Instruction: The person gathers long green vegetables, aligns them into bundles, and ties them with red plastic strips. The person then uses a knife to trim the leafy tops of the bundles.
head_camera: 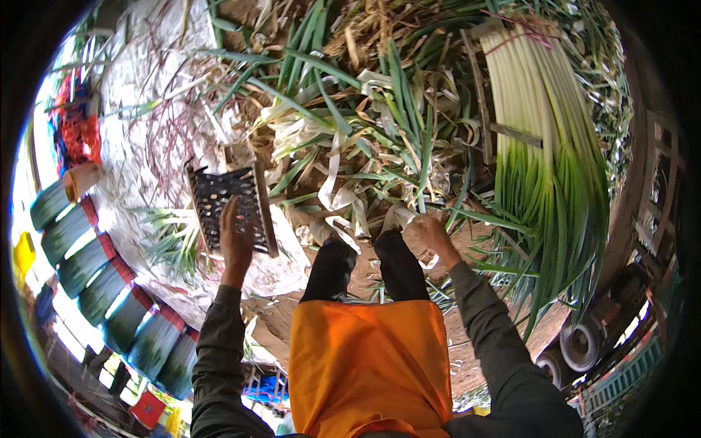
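Observation:
My left hand [236,238] is over the lower part of a dark perforated crate-like holder [222,189] with a wooden edge; whether it grips it is unclear. Beneath and left of that holder lie loose green onions [178,241] on white sheeting. My right hand [432,235], fingers curled, is beside my right knee, near pale peeled leaves; whether it holds one is unclear. To its right rests a large bundle of long green onions [536,137], tied with reddish string [523,38] near the top, with a flat strip [516,135] across it.
Cut leaves and peelings [350,120] cover the ground ahead. White plastic sheeting [148,109] spreads at left, beyond it a row of wrapped green bundles [112,279]. Wheels [579,345] and a teal slatted crate [624,378] stand at lower right.

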The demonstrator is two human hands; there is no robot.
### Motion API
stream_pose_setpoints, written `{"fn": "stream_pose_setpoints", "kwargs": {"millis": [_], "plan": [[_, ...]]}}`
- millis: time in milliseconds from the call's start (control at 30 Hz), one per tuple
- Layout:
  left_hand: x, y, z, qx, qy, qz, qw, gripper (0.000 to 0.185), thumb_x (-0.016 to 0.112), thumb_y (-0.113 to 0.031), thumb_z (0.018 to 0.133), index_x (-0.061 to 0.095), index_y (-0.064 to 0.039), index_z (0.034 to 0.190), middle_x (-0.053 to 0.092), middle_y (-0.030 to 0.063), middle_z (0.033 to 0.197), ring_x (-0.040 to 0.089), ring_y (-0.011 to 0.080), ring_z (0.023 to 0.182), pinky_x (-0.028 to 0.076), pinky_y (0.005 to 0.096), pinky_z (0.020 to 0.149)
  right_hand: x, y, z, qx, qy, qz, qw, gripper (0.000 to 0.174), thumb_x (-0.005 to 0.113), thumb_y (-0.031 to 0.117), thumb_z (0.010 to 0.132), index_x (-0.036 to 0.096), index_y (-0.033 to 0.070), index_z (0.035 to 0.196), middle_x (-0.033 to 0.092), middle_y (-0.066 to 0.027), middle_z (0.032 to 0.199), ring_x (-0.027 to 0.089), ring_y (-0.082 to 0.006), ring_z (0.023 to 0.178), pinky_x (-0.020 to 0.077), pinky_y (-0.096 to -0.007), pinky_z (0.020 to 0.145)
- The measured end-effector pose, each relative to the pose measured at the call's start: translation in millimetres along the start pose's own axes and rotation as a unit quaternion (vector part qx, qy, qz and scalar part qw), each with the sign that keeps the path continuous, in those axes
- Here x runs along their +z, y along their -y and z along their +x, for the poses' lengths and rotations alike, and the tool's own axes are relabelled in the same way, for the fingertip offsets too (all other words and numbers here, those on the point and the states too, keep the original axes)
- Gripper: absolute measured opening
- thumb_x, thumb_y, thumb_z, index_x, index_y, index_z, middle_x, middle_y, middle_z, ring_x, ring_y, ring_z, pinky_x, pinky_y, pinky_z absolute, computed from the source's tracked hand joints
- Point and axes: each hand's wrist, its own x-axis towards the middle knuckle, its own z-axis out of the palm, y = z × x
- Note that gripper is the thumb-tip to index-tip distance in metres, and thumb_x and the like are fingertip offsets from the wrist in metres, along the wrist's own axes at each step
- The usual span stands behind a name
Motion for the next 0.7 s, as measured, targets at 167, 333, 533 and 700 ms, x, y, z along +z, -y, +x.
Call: {"fn": "stream_pose_setpoints", "kwargs": {"millis": [167,333,533,700], "plan": [[90.0,-2.8,153.3,0.084,0.0,0.042,0.996,0.065,0.07,-0.028,0.092,0.043,-0.005,0.146,0.049,0.0226,0.144,0.049,0.0419,0.131,0.041,0.0457,0.108,-80.1,-36.6,96.4,-0.023,-0.067,-0.017,0.997,0.039,0.065,0.04,0.096,0.066,0.001,0.098,0.065,-0.0196,0.08,0.062,-0.0353,0.07,0.0486,-0.0462,0.063],[177.2,87.5,262.5,-0.038,0.017,-0.029,0.999,0.078,0.062,-0.045,0.096,0.033,0.002,0.152,0.033,0.0291,0.155,0.03,0.0435,0.144,0.029,0.0465,0.117,-146.6,-33.1,230.6,-0.035,-0.152,-0.053,0.986,0.072,0.057,0.056,0.097,0.048,-0.001,0.141,0.058,-0.0299,0.131,0.057,-0.0409,0.122,0.048,-0.0507,0.101],[251.1,121.6,297.3,-0.091,0.105,-0.051,0.989,0.096,0.053,-0.059,0.095,0.01,-0.003,0.16,0.013,0.0235,0.164,0.018,0.037,0.151,0.02,0.0465,0.121,-166.3,-91.0,360.4,0.066,-0.188,-0.394,0.897,0.067,0.048,0.04,0.103,0.026,0.008,0.157,0.034,-0.0261,0.154,0.038,-0.0411,0.137,0.0382,-0.0502,0.108],[303.1,80.1,271.8,-0.098,0.203,-0.204,0.953,0.083,0.058,-0.042,0.1,0.012,-0.007,0.16,0.023,0.0206,0.161,0.028,0.0328,0.145,0.028,0.0403,0.117,-25.5,-40.4,380.0,0.126,-0.26,-0.149,0.946,0.095,0.044,0.069,0.096,0.014,0.006,0.16,0.02,-0.0236,0.162,0.016,-0.0343,0.152,0.013,-0.0571,0.122]]}}
